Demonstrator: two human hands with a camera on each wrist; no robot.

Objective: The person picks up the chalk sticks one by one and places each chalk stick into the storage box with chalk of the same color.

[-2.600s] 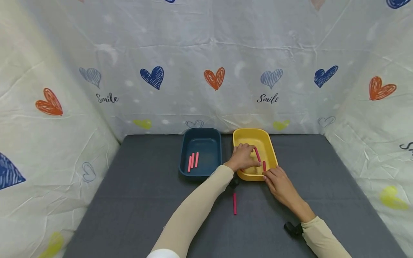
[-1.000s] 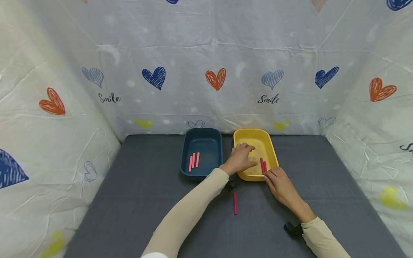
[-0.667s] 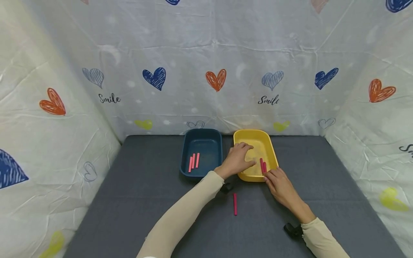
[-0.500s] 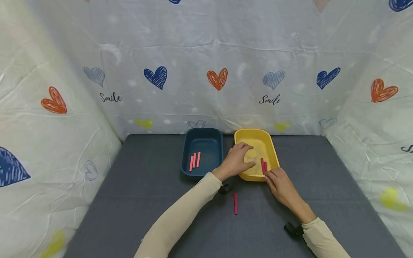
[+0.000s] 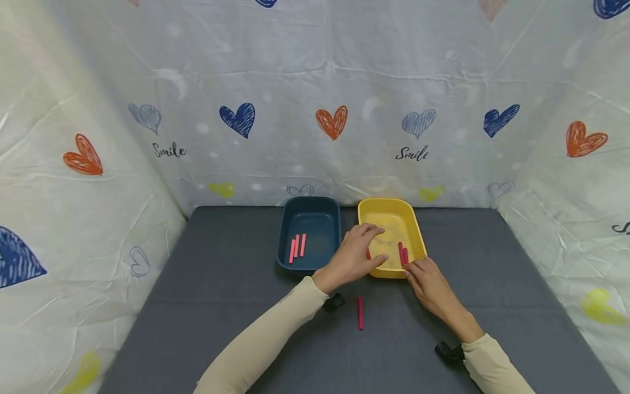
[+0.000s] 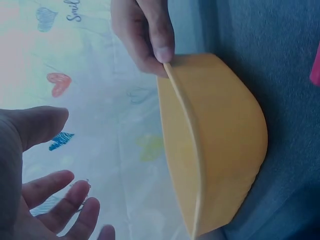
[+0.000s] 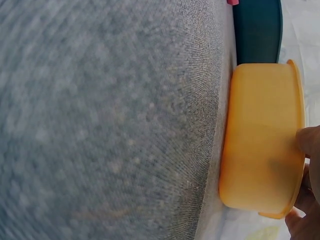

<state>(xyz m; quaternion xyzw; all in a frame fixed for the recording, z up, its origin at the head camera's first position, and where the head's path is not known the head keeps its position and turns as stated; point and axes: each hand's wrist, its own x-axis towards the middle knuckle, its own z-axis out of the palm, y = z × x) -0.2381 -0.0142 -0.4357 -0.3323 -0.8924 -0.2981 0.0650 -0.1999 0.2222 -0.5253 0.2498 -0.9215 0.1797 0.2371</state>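
Observation:
My left hand (image 5: pixel 351 256) hovers over the near left part of the yellow tray (image 5: pixel 389 205), thumb and fingers spread with nothing between them. My right hand (image 5: pixel 430 284) pinches the tray's near right corner rim; the left wrist view shows its thumb (image 6: pixel 164 50) on the outer side of the rim. Two dark pink sticks (image 5: pixel 401 253), chalk-like, lie side by side in the tray near that corner. A red bit (image 5: pixel 368 254), mostly hidden behind my left hand, shows at the tray's left side. One more dark pink stick (image 5: pixel 361 313) lies on the table in front.
Left of the yellow tray stands a dark blue tray (image 5: pixel 322 219) holding several light pink sticks (image 5: pixel 297 247), with a narrow gap between the trays. Dark grey cloth (image 5: pixel 231 284) covers the table. A hanging white sheet (image 5: pixel 275 148) with printed hearts encloses the back and sides.
My left hand has let a dark pink stick down beside the other in the yellow tray, spread its fingers and drawn back left and nearer. The right hand stays at the rim.

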